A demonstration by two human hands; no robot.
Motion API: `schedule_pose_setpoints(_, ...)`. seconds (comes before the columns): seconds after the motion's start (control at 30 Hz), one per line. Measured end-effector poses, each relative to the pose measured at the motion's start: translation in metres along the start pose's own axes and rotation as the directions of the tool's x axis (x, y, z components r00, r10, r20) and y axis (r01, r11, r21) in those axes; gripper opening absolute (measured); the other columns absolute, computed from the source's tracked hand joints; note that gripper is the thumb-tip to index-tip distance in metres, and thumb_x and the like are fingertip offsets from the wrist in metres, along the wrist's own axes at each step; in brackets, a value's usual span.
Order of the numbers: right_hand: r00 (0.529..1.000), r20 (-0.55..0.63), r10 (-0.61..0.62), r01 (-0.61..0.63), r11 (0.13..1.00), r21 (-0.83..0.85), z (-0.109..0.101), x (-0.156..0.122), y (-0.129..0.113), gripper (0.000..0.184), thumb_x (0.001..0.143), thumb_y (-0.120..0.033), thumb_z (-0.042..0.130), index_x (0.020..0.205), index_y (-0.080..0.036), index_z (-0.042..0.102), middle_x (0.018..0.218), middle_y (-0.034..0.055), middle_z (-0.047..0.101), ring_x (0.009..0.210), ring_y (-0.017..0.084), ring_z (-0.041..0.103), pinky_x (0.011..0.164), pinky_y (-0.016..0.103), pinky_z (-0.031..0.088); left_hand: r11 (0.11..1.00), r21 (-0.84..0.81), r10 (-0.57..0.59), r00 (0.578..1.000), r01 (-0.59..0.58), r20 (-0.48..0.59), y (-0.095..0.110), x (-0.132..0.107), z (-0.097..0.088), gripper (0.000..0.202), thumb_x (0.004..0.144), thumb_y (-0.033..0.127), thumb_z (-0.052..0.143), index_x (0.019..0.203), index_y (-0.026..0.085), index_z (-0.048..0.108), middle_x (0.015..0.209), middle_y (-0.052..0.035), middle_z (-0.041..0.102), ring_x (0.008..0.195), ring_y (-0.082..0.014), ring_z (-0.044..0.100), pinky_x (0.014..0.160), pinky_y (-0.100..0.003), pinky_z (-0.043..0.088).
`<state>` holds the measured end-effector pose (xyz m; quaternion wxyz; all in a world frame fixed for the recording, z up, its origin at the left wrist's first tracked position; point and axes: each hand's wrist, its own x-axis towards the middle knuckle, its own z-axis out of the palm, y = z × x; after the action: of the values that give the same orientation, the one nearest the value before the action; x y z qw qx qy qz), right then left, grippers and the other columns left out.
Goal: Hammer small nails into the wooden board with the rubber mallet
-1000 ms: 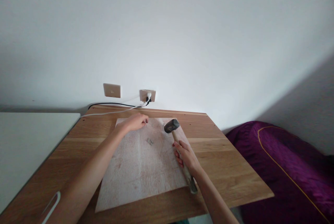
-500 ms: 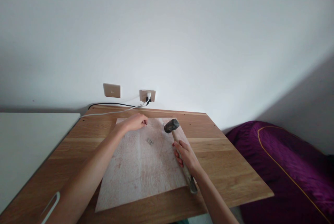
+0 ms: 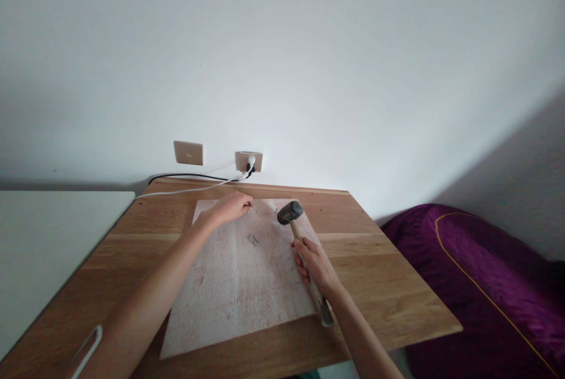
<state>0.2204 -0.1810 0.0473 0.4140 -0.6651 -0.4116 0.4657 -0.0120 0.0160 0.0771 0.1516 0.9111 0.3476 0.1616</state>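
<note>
"Hammer (image 3: 296, 229): where have you got it?"

"Gripped in my right hand (image 3: 314, 262), fingers wrapped round the handle (image 3: 321, 307). Its head (image 3: 289, 213) is at the far right part of the board (image 3: 220, 291); I can't tell whether it touches."

"And your left hand (image 3: 230, 207)?"

"Near the board's far edge, fingers curled in together. I can't tell whether they're pinching anything."

"What could go wrong?"

"I'd worry most about those fingers. They're on the same stretch of board as the head, so a blow straying leftward could land on them. Watching the wrong spot would be cause enough."

"Anything about the board?"

"I see nothing clamping it to the desk (image 3: 375, 273), so a glancing hit could make it slide. A miss past its right edge might dent the desk too."

"Those bits (image 3: 253, 240) in front of your left hand?"

"Small, and too blurred for me to name. They look loose, so I'd guess a hard knock could make them hop or scatter."

"Cables?"

"One black cable (image 3: 189, 175) and one white cable (image 3: 189, 192) run behind my left hand towards the socket (image 3: 241, 161). Reaching too far back could snag one."
</note>
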Motion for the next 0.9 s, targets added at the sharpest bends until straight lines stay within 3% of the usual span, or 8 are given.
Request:
schedule_pose_setpoints(0.3, 1.000, 0.004, -0.007, 0.006, 1.000, 0.009, 0.0002, -0.0003, -0.0009, 0.042, 0.080, -0.064, 0.057, 0.090, -0.024, 0.049, 0.058, -0.0107, 0.045, 0.036, 0.006, 0.035, 0.032, 0.021, 0.028, 1.000, 0.014, -0.014, 0.998, 0.015, -0.064, -0.0035, -0.0012, 0.0034, 0.014, 0.092, 0.018, 0.061, 0.092, 0.020, 0.075, 0.093, -0.0066, 0.079, 0.087, -0.0216, 0.073, 0.076, -0.027, 0.048)
schedule_pose_setpoints(0.9, 1.000, 0.005, -0.017, 0.017, 0.999, 0.032, -0.0005, -0.0007, -0.0002, 0.040, 0.083, -0.062, 0.058, 0.092, -0.023, 0.049, 0.058, -0.0107, 0.046, 0.037, 0.006, 0.036, 0.032, 0.020, 0.027, 1.000, -0.030, -0.009, 0.999, 0.007, -0.049, -0.0052, -0.0009, 0.0068, 0.014, 0.093, 0.023, 0.064, 0.091, 0.019, 0.077, 0.089, -0.0065, 0.079, 0.082, -0.0212, 0.072, 0.073, -0.027, 0.046)
